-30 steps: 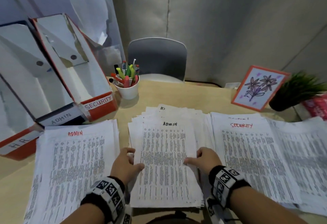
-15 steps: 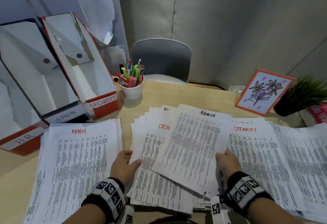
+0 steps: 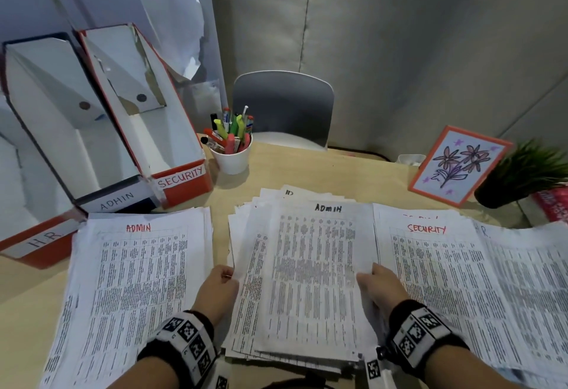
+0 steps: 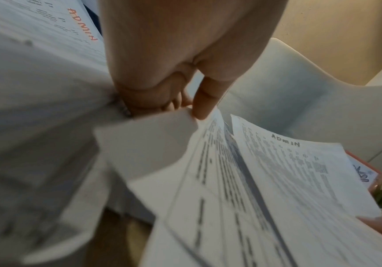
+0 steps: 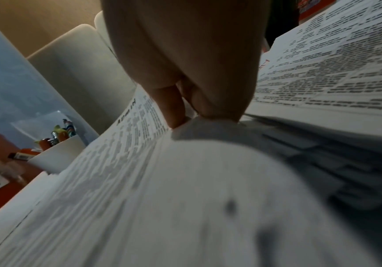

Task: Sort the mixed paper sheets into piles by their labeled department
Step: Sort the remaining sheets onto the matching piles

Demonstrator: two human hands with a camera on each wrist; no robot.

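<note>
A sheet headed ADMIN in black (image 3: 313,265) lies straight on top of the fanned mixed pile (image 3: 249,296) in the middle of the desk. My right hand (image 3: 367,276) pinches its right edge, thumb on top (image 5: 174,112). My left hand (image 3: 229,275) pinches the left edge of a lower sheet of that pile (image 4: 153,144), whose label is hidden. To the left lies a pile headed ADMIN in red (image 3: 132,281). On the right lie a SECURITY pile (image 3: 430,281) and, beyond it, an HR pile (image 3: 528,281).
Three file boxes labelled HR (image 3: 37,241), ADMIN (image 3: 116,201) and SECURITY (image 3: 181,176) stand at the back left. A white pen cup (image 3: 230,158) sits behind the mixed pile. A flower card (image 3: 458,167) and a potted plant (image 3: 522,173) stand back right. A chair (image 3: 282,105) is across the desk.
Half a second ago my right hand held the black ADMIN sheet tilted toward the right, baring a SECURITY sheet; now it lies straight over the middle pile. My left hand now pinches the pile's left edge.
</note>
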